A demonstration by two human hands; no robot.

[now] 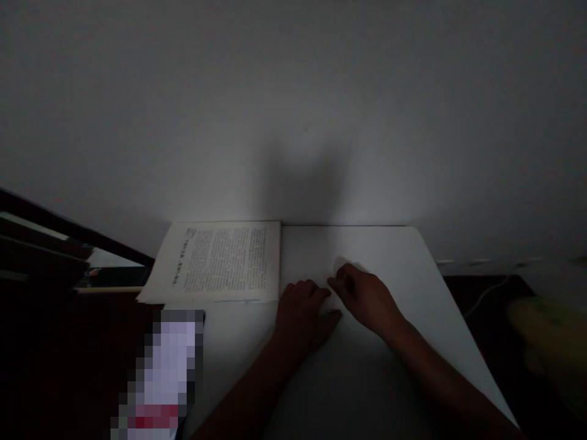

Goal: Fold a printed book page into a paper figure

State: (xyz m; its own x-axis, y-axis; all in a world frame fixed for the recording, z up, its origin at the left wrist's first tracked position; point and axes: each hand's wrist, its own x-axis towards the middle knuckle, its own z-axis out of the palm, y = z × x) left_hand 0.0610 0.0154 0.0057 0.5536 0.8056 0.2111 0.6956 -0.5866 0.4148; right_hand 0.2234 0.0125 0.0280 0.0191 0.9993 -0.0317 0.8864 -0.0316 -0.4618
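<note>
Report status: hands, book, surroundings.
Left hand, right hand close together at table; too dark to tell any hold. Book flat, far left, print up. Blurred slab at near left, apart from hands.

The whole view is quite dim and greyish, with weak contrast. A softly edged shadow lies on the wall near the centre, towards 12 o'clock, so the light seems to fall from the person's side. The table is palest at 2 to 4 o'clock of the hands, which look dark brown, and darkens strongly towards 6 o'clock. At 8 o'clock the floor area is almost black. Print on the book shows as soft lines. Square blocks hide a bright object at 7 o'clock. The yellowish shape at 4 o'clock is blurred.
</note>
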